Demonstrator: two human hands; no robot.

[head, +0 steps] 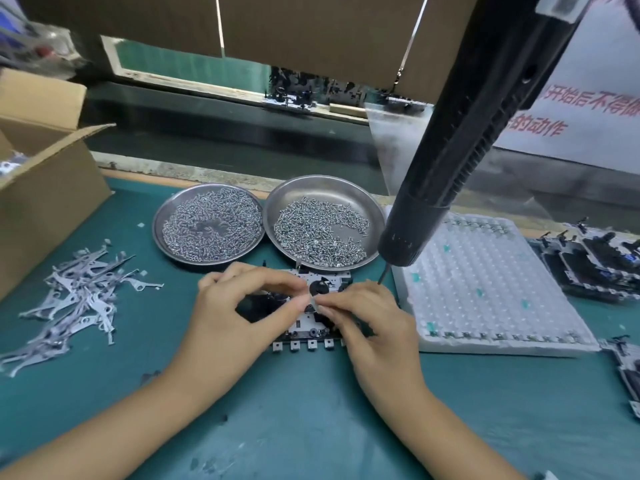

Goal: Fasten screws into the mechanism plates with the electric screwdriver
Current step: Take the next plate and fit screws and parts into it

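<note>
Both my hands sit over the mechanism plate at table centre. Left hand and right hand fingers pinch a small metal piece together, seating it. Electric screwdriver hangs at two o'clock, ungripped. Next, I judge: fetch a screw from the dish at twelve o'clock.

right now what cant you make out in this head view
- What the left hand and right hand pinch: small, blurred, covered by fingertips.
- Much of the mechanism plate: under both hands.
- Top of the electric screwdriver: cut by the upper edge.
- Cardboard box contents: behind its flap.
</note>
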